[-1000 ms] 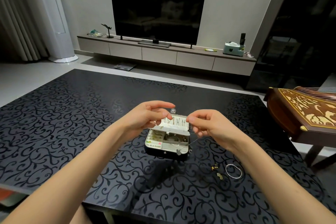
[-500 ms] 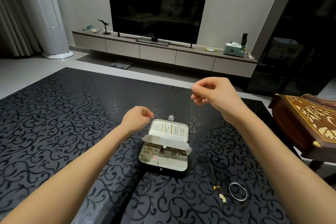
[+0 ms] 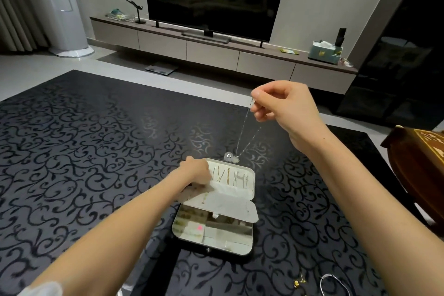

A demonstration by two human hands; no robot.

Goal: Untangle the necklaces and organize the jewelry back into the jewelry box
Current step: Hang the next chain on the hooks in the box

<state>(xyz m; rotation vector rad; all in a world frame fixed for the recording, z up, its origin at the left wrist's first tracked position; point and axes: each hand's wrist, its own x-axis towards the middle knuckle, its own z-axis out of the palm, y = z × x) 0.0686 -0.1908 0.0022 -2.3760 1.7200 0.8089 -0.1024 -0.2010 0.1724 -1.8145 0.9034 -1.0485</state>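
While the right hand (image 3: 286,106) pinches a silver necklace (image 3: 247,132) high so it hangs untangled, the left hand (image 3: 195,172) below grips the jewelry box (image 3: 240,243) lid's pocket.

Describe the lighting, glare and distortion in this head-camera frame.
Head view: dim room; pale glare patches on the glossy black scroll-patterned table; wide-angle bending at the edges; the thin silver chain under the right hand shows faint.

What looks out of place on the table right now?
A silver bangle and small gold pieces lie loose on the table, right of the open jewelry box, not yet put away.
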